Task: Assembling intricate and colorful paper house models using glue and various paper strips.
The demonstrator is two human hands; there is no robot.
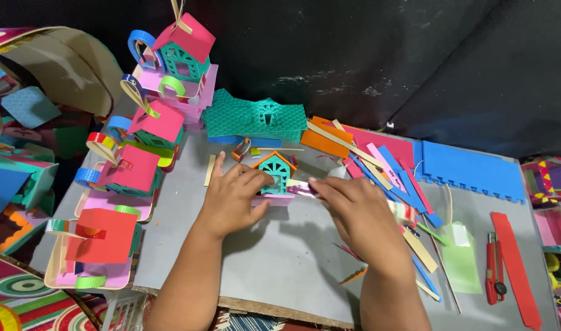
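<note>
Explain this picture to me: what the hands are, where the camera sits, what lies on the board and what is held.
There is no machine here: a person works with two bare hands, filmed by a camera on their head looking down. The left hand steadies a small teal foam house with an orange roof on a grey board. The right hand pinches a small pink strip beside it. Finished foam houses stand in a row at the left. Coloured foam strips, a blue foam sheet and a red utility knife lie at the right.

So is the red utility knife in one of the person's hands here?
No. The red utility knife lies on the grey board, apart from the right hand.
</note>
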